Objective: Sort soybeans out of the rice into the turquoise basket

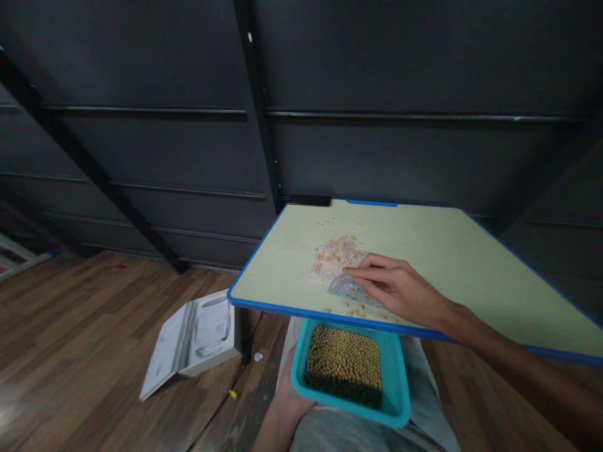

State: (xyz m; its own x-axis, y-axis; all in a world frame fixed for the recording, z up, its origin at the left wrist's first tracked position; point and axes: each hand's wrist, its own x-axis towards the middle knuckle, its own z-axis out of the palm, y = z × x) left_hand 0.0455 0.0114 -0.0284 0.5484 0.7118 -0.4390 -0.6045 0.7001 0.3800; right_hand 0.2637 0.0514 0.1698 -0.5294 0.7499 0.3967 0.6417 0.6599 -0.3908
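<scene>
A right hand [394,287] pinches a clear protractor [341,286] beside pale grains [322,274] on the bench [424,245]; the left hand [291,390] grasps a turquoise basket [394,371] below the near edge. Beans [346,358] already lie spread across the basket, while loose beans [335,256] remain among and around the grains.

Table [494,282] is pale yellow-green with blue edging, basket [401,389] turquoise, beans [343,355] inside it yellowish tan, rice [323,274] whitish with a pinkish tint, protractor [340,285] clear with a bluish tint. Wall [164,50] is dark grey to near-black, floor [85,320] brown wood-grain. Box [214,362] is white, trousers [325,433] light grey, cable [245,355] black with a yellow tag [233,394].
</scene>
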